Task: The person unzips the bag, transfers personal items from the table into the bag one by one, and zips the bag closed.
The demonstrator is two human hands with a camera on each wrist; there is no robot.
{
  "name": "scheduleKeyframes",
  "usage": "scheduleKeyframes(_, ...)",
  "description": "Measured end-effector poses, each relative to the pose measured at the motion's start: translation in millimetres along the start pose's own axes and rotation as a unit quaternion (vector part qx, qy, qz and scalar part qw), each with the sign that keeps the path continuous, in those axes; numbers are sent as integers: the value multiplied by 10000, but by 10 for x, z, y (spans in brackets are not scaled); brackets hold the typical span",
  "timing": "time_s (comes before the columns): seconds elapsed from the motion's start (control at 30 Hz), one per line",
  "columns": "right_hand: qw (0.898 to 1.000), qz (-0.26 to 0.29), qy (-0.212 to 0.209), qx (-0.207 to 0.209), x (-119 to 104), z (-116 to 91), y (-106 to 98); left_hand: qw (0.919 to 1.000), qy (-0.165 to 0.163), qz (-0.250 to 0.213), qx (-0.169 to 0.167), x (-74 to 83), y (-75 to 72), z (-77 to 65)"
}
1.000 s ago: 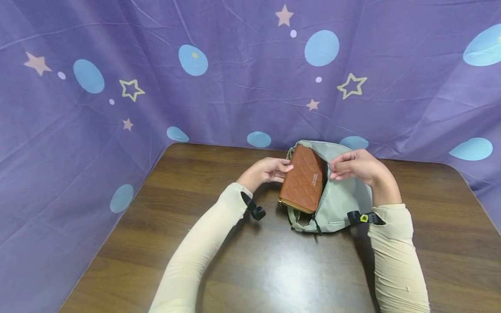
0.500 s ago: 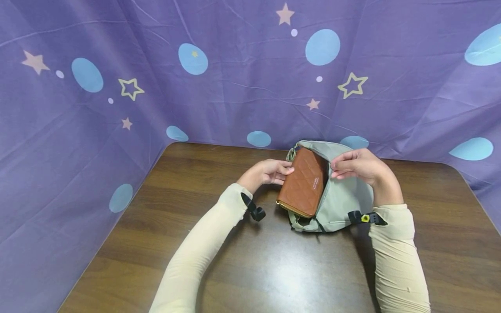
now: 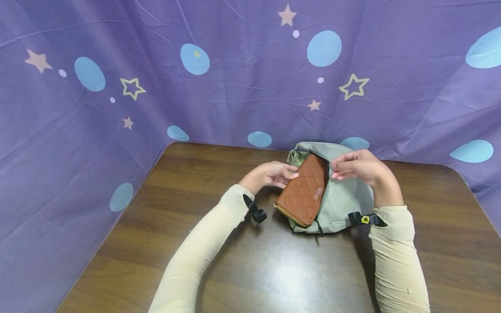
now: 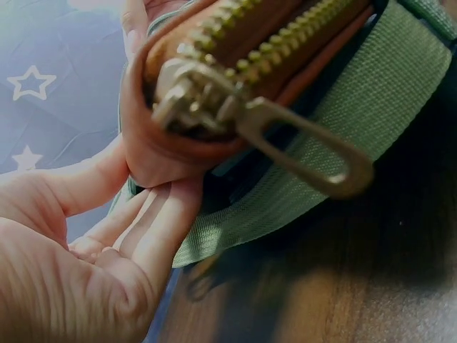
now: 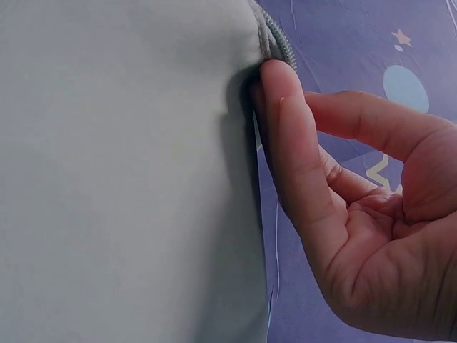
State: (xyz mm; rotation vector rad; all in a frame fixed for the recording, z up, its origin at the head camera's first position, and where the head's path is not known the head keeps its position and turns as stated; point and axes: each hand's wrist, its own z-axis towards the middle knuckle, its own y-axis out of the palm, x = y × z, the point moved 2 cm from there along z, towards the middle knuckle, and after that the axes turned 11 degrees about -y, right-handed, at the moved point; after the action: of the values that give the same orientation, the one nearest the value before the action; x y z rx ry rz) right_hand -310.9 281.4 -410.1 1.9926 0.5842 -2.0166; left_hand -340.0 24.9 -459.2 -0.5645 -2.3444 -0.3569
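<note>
My left hand [image 3: 275, 174] grips the long left edge of a brown quilted zip wallet [image 3: 303, 191], thumb on top and fingers underneath. The wallet lies slanted in the mouth of a pale green bag [image 3: 346, 200], its right edge inside the opening. In the left wrist view the wallet's gold zipper pull [image 4: 307, 146] hangs close to the camera, above a green webbing strap [image 4: 285, 200]. My right hand [image 3: 358, 167] pinches the zippered edge of the bag's opening and holds it apart from the wallet. That zipper edge [image 5: 275, 36] shows at the fingertips in the right wrist view.
The bag lies on a brown wooden table [image 3: 164, 226] near its back edge. A purple curtain [image 3: 242, 87] with stars and blue dots hangs behind and to the left. Black straps [image 3: 254, 209] circle both wrists over cream sleeves.
The wallet has slid and tilted toward the near side, its top corner leaving the bag's upper end and showing green fabric there. My left hand has shifted slightly right with it; the right hand stays.
</note>
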Motion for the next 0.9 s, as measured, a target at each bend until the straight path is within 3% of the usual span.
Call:
scheduleKeyframes(0.27, 9999, 112, -22, 39, -3, -3, 8, 9998, 41, -154, -144, -55, -38, 46)
scheduleKeyframes(0.43, 10000, 78, 51, 27, 2, 1, 13, 9976, -81, 473, -504, -78, -85, 1)
scheduleKeyframes(0.57, 10000, 45, 54, 7, 9, 0, 8, 9948, -22, 866, -539, -62, -104, -46)
scheduleKeyframes(0.67, 10000, 87, 20, 22, 15, -9, -1, 9964, 33, 729, -442, -44, -100, -63)
scheduleKeyframes(0.9, 9999, 137, -50, -4, 14, -6, -9, 9992, 8, -289, -268, -22, -101, -32)
